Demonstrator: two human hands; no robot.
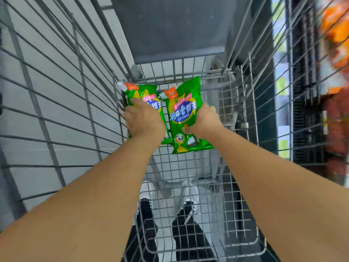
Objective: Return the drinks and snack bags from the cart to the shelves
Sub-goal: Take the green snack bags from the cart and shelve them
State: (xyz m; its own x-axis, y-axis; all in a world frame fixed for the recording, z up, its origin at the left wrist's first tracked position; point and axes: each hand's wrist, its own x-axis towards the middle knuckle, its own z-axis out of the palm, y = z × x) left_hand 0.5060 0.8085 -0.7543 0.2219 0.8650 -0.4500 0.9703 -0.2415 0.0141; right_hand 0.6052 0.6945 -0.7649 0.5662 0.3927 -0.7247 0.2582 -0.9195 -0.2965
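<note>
Head view: you look down into a wire shopping cart (234,103), both arms reaching in.
Left hand: your left hand (144,121) grips the left green snack bag (143,92), fingers curled over its face; that bag sits against the cart's left wall.
Right hand: your right hand (204,120) grasps the right green snack bag (184,110) by its right edge, thumb across the front.
Bags: the two lie side by side, edges touching, above the cart's mesh floor near its far end; whether they rest on the mesh you cannot tell.
Outside the cart: blurred store shelves (336,76) with orange packs to its right; grey tiled floor (49,87) to its left.
Below the cart: your feet in black trousers and white shoes (190,193) show through the mesh.
</note>
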